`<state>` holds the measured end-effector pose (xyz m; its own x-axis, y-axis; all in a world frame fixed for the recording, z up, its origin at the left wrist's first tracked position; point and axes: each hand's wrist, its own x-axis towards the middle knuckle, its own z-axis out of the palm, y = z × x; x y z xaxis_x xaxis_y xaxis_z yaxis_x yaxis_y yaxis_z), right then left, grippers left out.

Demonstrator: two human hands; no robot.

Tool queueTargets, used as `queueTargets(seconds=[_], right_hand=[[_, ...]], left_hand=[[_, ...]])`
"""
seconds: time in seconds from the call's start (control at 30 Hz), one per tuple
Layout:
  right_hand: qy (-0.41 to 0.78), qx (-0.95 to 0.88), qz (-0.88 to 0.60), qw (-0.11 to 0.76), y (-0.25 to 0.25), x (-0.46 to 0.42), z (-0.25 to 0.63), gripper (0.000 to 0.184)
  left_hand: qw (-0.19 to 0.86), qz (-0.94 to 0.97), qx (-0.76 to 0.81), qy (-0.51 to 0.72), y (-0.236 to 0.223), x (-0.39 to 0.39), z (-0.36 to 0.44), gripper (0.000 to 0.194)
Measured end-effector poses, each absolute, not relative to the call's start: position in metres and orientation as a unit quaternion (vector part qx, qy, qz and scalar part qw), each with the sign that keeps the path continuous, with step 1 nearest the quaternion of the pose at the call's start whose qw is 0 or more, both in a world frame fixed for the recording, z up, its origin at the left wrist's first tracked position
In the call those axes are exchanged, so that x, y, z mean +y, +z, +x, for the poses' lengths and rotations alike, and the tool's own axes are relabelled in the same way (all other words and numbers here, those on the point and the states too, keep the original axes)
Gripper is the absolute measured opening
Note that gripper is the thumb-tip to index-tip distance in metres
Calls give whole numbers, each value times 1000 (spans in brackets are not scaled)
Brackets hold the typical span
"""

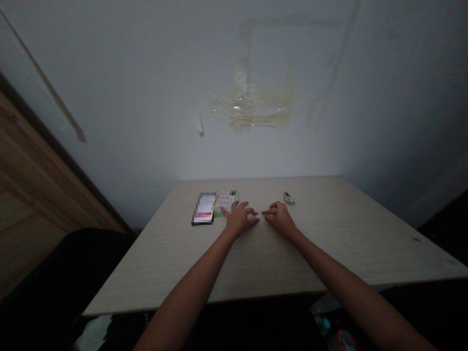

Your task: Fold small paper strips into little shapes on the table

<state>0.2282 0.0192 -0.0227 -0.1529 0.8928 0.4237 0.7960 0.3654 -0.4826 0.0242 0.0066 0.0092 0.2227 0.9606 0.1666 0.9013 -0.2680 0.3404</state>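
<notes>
Head view shows both hands resting on the desk (329, 243), close together; the left hand (239, 219) and right hand (281, 218) pinch a small white item (258, 214) between their fingertips. Just beside the left hand lies a colourful printed card (224, 201), touching a dark phone (203, 210). A small crumpled wrapper (288, 198) sits near the right hand.

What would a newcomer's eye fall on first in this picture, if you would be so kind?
Probably the two hands meeting at the middle of the pale wooden table: the left hand and right hand pinch a small white object between their fingertips. Next comes the yellowed tape residue on the wall above. Just left of the hands lie a phone and a colourful printed card.
</notes>
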Motion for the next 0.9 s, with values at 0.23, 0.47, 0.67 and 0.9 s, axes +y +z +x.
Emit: queueTargets(seconds=[0.23,0.47,0.67,0.9], right_hand=[[70,-750,-563,340,-25,23,229,22],[75,-758,-561,324,-25,23,231,31],[70,-764,-558,316,-24,24,231,24],[99,-761,-549,330,-24,26,234,22]], left_hand=[[85,779,596,175,8,5,24,31],[79,782,589,186,9,4,22,30],[81,784,584,192,10,3,22,28],[59,778,591,206,9,3,23,25]])
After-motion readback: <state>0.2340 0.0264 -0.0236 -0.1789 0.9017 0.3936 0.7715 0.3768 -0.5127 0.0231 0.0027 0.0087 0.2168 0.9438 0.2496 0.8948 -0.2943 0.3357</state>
